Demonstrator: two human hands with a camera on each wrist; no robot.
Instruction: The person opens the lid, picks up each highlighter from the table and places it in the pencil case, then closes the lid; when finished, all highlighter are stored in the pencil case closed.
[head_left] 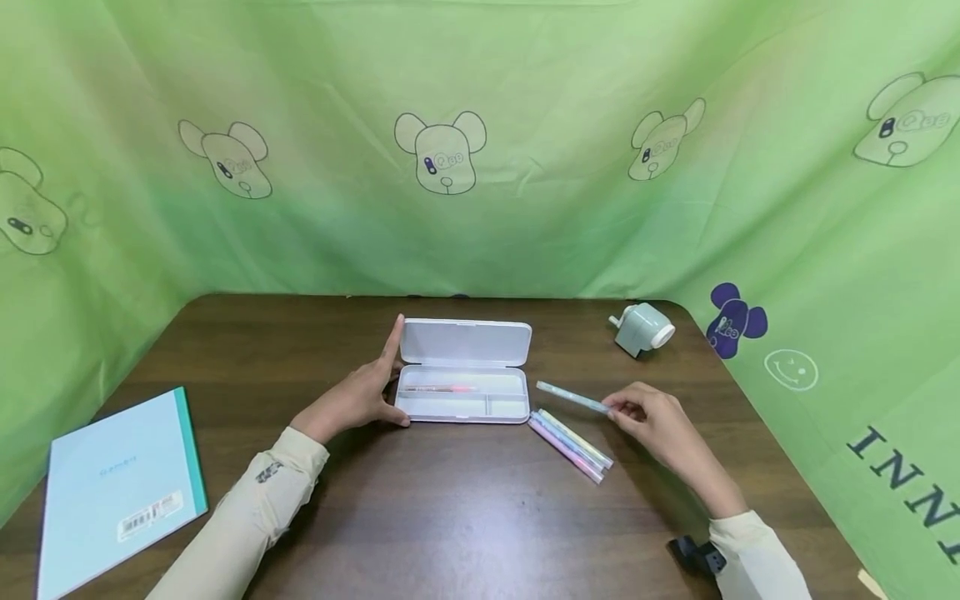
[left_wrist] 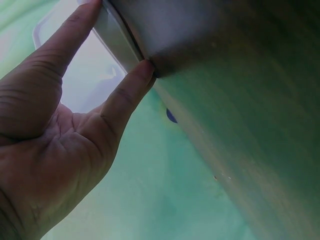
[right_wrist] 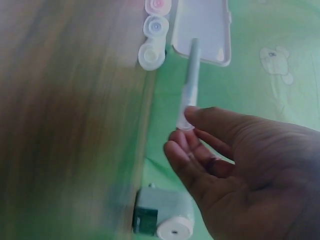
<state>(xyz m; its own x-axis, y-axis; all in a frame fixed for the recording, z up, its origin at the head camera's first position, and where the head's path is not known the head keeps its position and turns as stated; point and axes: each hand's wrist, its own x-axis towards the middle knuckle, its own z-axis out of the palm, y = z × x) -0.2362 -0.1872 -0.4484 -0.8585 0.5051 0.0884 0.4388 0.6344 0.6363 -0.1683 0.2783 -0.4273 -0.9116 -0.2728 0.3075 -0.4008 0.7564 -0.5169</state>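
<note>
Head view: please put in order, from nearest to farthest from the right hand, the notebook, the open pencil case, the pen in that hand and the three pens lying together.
1. Held pen: pinched in the right hand.
2. Three pens: just left, nearer the camera.
3. Pencil case: further left.
4. Notebook: far left.

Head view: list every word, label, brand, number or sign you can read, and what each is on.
"INNI", perhaps cut off by the frame edge: green cloth.
Winking smiley, no words: same cloth.
Notebook: cover word too blurred to read.
Barcode label on the notebook: digits too small.
Printed bear heads: small lettering, too blurred.
Purple bear: white lettering, too blurred.
Pens, pen case, sharpener: nothing readable.
</note>
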